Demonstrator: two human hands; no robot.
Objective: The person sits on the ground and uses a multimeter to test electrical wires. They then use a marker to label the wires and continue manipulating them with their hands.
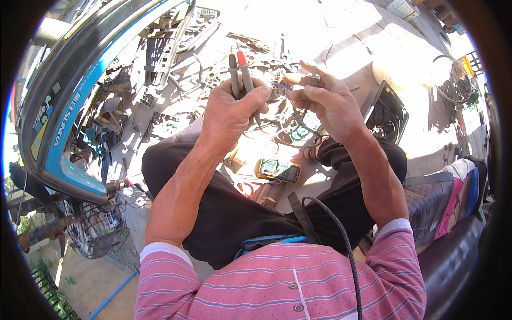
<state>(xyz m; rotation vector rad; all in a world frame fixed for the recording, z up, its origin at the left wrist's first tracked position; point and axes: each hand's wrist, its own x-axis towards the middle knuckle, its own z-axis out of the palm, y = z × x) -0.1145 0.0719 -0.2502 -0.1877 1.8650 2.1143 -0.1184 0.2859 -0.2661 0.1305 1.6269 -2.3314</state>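
My left hand [234, 110] grips two multimeter test probes side by side, tips pointing up and away. One is the black-tipped probe [233, 66], the other the red-tipped probe [242, 62]. My right hand [330, 98] pinches a small grey plug connector [314, 78] between thumb and fingers, and thin wires run across its fingertips. Beneath it hangs a loop of dark cable [306, 144]. Between my legs, a digital multimeter [279, 171] with a yellow edge lies on the ground; its display is unreadable. The probes and the connector are apart.
Wrenches and loose metal parts [256, 44] cover the sunlit ground ahead. A blue and black scooter body panel [80, 120] rises at left, above a wire basket [100, 232]. To the right are an open black plastic box [386, 112] and quilted seat cushions [428, 204].
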